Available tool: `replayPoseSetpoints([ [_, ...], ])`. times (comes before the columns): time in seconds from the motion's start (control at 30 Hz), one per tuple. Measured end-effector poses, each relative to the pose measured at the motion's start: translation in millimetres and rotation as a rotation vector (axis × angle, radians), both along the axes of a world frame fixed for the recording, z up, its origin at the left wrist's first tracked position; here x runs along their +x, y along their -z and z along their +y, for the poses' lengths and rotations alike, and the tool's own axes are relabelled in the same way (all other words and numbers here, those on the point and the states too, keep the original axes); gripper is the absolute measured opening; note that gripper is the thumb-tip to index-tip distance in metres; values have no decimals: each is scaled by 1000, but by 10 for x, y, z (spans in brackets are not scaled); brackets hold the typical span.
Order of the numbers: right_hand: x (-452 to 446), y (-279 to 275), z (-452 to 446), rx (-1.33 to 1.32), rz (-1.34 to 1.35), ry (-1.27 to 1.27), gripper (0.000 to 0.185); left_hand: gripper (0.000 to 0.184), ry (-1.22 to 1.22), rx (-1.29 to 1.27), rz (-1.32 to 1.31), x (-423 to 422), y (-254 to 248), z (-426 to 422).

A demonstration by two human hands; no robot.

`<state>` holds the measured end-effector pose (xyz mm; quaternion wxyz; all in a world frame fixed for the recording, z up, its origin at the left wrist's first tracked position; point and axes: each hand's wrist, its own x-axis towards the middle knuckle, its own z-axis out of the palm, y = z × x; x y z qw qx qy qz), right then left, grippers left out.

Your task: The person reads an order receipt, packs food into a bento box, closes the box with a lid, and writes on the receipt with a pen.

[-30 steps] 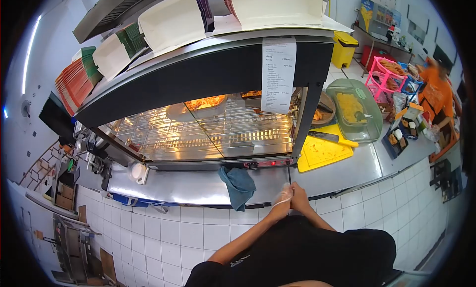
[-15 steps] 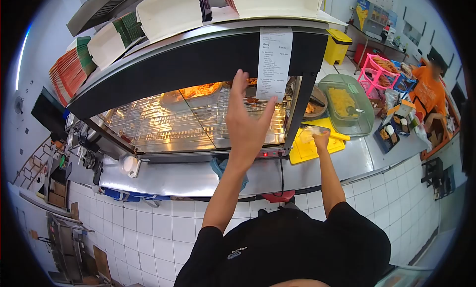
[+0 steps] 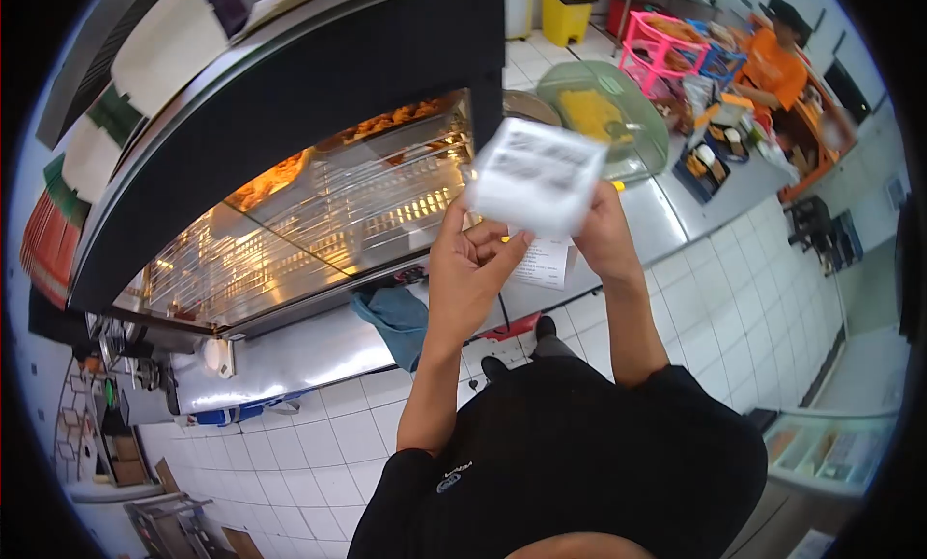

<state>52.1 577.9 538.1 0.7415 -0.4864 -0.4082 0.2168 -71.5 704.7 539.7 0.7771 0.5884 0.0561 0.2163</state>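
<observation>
Both hands hold the long printed receipt (image 3: 539,173) in front of me, its upper part blurred and its lower part hanging below the fingers. My left hand (image 3: 471,269) pinches its left edge between thumb and fingers. At the right edge, my right hand (image 3: 606,233) is closed on the paper. Behind the receipt and to its left stands the lit food warmer (image 3: 319,96), with wire racks and trays of orange-red food inside. A teal cloth (image 3: 394,318) hangs over the counter edge, left of my left hand.
The steel counter (image 3: 270,366) runs along the warmer. Beyond the receipt are a green-lidded container (image 3: 642,139), a pink basket (image 3: 666,47), a black box of small items (image 3: 702,170) and a yellow bin (image 3: 567,11). A person in orange (image 3: 772,67) is at the far right.
The receipt has come off the warmer's front and is now in both hands. My left hand has lowered from the warmer, my right hand has risen from the yellow board, and the view has turned right.
</observation>
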Motion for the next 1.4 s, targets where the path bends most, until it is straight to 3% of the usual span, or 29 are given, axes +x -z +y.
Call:
replayPoseSetpoints([
  [0.1,-63,-213,-89,-85,-4,209,21,51,36,-89,51,64,45,-231],
  [0.27,193,-64,-502,-96,115,272,22,58,47,-57,75,234,77,-650],
  [0.37,358,-45,-965,19,171,241,32,71,22,48,95,441,18,-1012],
  [0.47,558,19,-1494,129,249,241,36,70,76,97,101,742,24,-1449],
  [0.6,846,3,-2245,-53,261,413,36,69,259,147,126,1217,145,-2120],
  [0.67,1017,40,-2613,-1,379,483,35,63,294,165,97,1440,295,-2504],
  [0.9,1425,97,-3661,54,384,755,27,81,627,96,183,1827,407,-3422],
  [1.4,2404,239,-4222,3,350,1009,29,71,840,22,302,2769,657,-3717],
])
